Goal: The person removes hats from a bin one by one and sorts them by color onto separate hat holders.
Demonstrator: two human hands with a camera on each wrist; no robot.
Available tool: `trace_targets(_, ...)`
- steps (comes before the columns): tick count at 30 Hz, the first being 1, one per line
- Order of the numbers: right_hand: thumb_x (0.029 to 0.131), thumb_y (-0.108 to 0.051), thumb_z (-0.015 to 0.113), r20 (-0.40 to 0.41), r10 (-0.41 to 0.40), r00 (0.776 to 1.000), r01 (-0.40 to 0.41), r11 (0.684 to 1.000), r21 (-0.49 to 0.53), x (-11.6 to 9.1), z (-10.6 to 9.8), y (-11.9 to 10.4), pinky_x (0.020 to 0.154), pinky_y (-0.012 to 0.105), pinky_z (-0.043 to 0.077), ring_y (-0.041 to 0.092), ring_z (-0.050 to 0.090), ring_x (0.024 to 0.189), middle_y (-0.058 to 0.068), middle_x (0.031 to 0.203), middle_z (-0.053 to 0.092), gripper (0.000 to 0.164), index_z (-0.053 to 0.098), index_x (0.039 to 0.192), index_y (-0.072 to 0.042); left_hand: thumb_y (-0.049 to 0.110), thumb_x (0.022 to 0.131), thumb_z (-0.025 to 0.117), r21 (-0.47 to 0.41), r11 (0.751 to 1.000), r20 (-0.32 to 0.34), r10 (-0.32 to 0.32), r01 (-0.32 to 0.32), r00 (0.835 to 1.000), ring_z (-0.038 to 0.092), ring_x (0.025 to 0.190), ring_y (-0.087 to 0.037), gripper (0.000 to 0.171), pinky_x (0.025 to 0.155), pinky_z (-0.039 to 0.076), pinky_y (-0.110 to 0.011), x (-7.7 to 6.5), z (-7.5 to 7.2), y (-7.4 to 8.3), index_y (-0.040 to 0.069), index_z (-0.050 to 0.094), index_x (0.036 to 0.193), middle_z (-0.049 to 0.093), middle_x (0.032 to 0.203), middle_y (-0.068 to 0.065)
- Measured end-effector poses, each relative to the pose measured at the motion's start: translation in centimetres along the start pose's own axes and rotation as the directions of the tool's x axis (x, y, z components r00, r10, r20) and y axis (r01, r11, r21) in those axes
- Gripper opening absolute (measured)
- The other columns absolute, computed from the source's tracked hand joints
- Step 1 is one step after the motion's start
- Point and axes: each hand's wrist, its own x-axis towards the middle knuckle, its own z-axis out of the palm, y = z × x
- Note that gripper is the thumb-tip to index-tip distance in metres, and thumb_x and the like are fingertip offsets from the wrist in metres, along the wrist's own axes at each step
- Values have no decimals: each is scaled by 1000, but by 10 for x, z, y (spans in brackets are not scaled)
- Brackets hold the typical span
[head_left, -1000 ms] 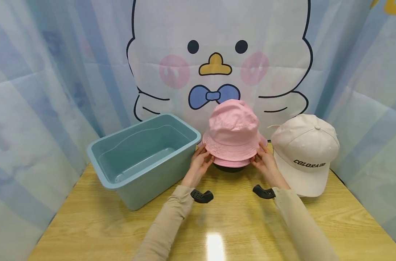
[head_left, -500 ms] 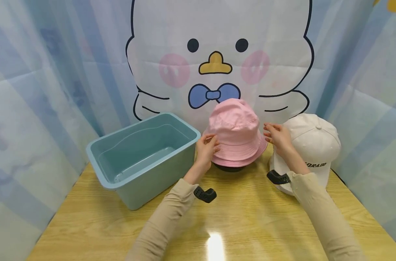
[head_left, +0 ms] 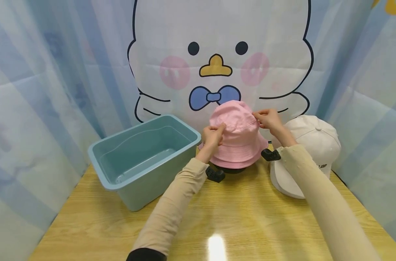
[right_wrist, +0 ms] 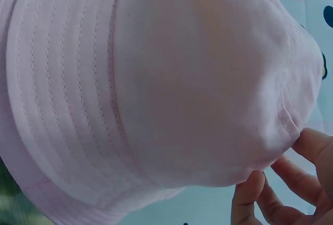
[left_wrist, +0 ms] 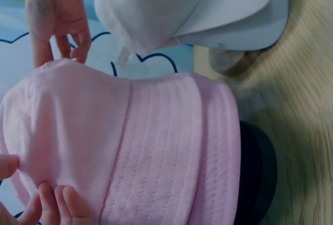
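The pink bucket hat (head_left: 236,137) sits on a dark stand at the back middle of the wooden surface (head_left: 237,214), its brim close to the rim of the teal bin (head_left: 142,156) on one side and to the white cap (head_left: 310,152) on the other. The left hand (head_left: 212,135) pinches the crown's left edge with curled fingers; the right hand (head_left: 266,119) pinches its upper right seam. Open surface lies in front of the hat.

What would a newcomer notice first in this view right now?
The pink bucket hat at the table's back centre, with the left hand and right hand pinching its crown from either side. Next, the teal bin to its left and the white cap to its right.
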Motion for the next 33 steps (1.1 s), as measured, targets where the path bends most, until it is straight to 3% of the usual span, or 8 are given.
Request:
trace_targets(2,86,-27,56,-17,-12,1000,12,1000,3,1,4,0,57,14,48,-2,48,58,5,88,54,46,53,113,10,17,76,69,-40,998,5,-42,42,999,37,38,-8,21,37,32,-20,3,1,1,9,51,70,43,48,1)
trace_targets(6,85,-23,58,-64,-42,997,40,999,-28,1,11,1,53,10,45,-5,46,57,16,98,59,41,57,109,10,8,75,69,-76,991,-6,-107,106,994,38,39,-7,17,37,34,-19,7,1,1,8,55,66,43,48,1)
trace_targets(9,84,-21,59,-108,-69,992,61,996,-69,1,16,0,50,8,43,-6,46,55,24,106,60,37,60,105,9,4,75,68,-79,991,-1,-111,111,994,38,40,-7,14,38,36,-19,8,0,2,6,56,68,42,51,2)
trace_targets(15,82,-20,60,-173,-108,979,90,990,-110,3,18,-2,47,9,42,-7,45,49,21,96,65,32,64,98,7,1,78,64,-108,989,28,-96,99,995,42,41,-7,16,38,38,-19,11,1,3,8,52,68,46,55,0)
trace_targets(19,84,-20,59,-134,-26,991,30,999,30,5,6,0,49,12,44,-3,48,54,0,74,61,31,59,102,6,3,81,61,-146,982,70,-113,122,991,44,45,-7,18,40,39,-19,9,0,5,9,52,67,49,55,0)
trace_targets(22,86,-21,57,-71,67,995,-51,977,206,6,-7,2,52,13,46,-1,51,57,-14,66,53,24,55,100,-2,2,81,60,-183,973,97,-127,143,987,44,46,-8,18,41,39,-19,8,-2,6,9,52,66,49,55,0)
trace_targets(24,87,-22,55,-28,111,993,-99,958,271,5,-13,2,55,13,47,-1,52,57,-13,69,52,20,53,99,-6,2,82,60,-190,970,106,-131,150,986,44,47,-8,19,41,40,-19,7,-3,6,10,52,66,48,56,-1)
trace_targets(33,89,-27,50,33,104,994,-107,988,110,7,-6,-1,59,13,46,2,49,65,5,98,46,43,44,120,3,6,84,58,-126,978,122,-153,168,981,45,55,-11,17,43,42,-20,7,-4,7,10,50,70,47,65,0)
